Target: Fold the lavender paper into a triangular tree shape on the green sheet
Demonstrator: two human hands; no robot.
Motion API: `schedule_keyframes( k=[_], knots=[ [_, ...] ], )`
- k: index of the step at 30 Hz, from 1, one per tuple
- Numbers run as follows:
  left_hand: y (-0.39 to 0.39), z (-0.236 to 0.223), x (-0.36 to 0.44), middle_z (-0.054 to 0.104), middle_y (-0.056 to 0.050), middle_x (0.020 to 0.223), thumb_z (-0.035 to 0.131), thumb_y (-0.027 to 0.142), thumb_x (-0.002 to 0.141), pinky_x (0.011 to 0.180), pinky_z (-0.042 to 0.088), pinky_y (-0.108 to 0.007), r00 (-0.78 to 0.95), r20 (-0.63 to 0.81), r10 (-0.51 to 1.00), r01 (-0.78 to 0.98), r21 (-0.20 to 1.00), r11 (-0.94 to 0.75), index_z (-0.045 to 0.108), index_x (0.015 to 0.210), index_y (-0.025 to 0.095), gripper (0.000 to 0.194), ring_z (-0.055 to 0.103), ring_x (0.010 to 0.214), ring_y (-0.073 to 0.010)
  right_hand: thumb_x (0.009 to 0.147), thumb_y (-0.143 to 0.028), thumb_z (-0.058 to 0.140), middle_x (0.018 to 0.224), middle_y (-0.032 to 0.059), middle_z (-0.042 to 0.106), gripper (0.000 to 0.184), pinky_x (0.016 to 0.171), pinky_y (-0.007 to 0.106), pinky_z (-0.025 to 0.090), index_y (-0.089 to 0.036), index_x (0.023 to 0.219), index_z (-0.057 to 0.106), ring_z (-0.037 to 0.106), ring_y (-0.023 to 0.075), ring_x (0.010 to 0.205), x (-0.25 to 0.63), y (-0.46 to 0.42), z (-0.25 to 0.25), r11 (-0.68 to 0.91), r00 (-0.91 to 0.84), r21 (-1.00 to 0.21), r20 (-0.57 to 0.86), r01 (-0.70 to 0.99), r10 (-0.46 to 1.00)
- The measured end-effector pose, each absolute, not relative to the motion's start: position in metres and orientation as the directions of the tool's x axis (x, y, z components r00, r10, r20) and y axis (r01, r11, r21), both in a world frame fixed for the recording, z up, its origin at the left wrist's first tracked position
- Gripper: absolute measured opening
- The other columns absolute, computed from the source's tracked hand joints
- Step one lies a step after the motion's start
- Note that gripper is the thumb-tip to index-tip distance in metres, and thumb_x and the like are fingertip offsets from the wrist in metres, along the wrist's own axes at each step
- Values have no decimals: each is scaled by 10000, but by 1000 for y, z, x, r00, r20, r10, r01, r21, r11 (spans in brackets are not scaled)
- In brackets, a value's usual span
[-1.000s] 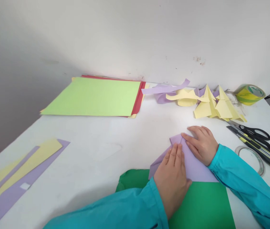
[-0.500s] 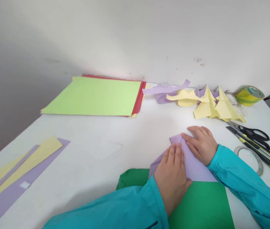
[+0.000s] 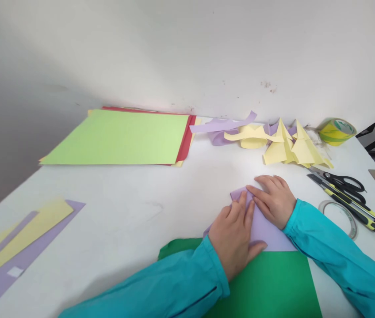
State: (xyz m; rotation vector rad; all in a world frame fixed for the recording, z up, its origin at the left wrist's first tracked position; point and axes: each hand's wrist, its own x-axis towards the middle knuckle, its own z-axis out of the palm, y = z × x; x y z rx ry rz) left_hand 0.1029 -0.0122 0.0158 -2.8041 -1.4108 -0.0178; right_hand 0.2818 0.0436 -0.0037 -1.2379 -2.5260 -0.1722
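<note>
A folded sheet of purple paper [image 3: 272, 234] lies over a green sheet [image 3: 270, 282] and reaches past its far edge. My left hand [image 3: 232, 238] presses down on the fold, fingers stretched toward the top corner and thumb spread out to the side. Beside that corner, my right hand [image 3: 275, 201] rests on the paper with its fingers extended, the index fingertip at the fold's upper end. Part of the fold's left flap is hidden beneath my left hand.
Light green paper [image 3: 117, 139] tops a stack near the wall. Folded yellow cones [image 3: 280, 148] and curled strips stand behind my hands. Scissors [image 3: 348, 181], a utility knife [image 3: 350, 205], clear tape [image 3: 338, 216] and yellow tape [image 3: 336, 131] lie right; yellow strips [image 3: 38, 232] lie left.
My left hand has slid a little up along the fold, and its fingertips are nearer the top corner. My right hand stays at the corner. The whole view has shifted slightly.
</note>
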Motion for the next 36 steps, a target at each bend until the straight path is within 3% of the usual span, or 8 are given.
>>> schedule_keyframes(
  k=[8,14,22,30,36],
  knots=[
    [-10,19,103,435,-245,1399,433,654,844,842,380,-400,607,37,794,794,-6,-607,452,1371,39,810,500,1112,-340,928,-305,428,1219,150,586,425,996,461,353,-112,1298,510,484,260,1149,280,45,-3,586,-537,-79,315,807,783],
    [-5,15,102,420,-237,1412,440,667,825,834,374,-403,620,59,782,782,25,-622,465,1361,49,818,488,1121,-346,913,-267,464,1242,124,565,347,969,481,368,-231,1234,593,470,268,1167,280,44,-4,604,-560,-41,328,796,761],
    [0,26,105,424,-267,1399,494,641,801,860,415,-427,629,-1,778,776,59,-628,479,1344,36,813,493,1161,-365,914,-257,462,1209,124,585,325,940,470,382,-222,1197,619,486,269,1134,279,45,-3,606,-569,-2,344,795,747],
    [-27,7,117,466,-314,1333,453,585,867,957,412,-487,531,81,844,847,-51,-528,503,1309,-29,758,493,1213,-416,925,-265,449,1213,126,585,323,939,465,381,-209,1193,620,490,268,1132,279,44,-1,612,-574,2,350,791,741],
    [-35,0,123,483,-267,1336,461,560,882,973,424,-487,518,163,840,855,-78,-513,533,1295,3,697,500,1213,-411,925,-265,449,1218,131,578,324,929,456,387,-211,1193,622,487,267,1130,280,45,0,620,-588,18,340,784,734]
  ],
)
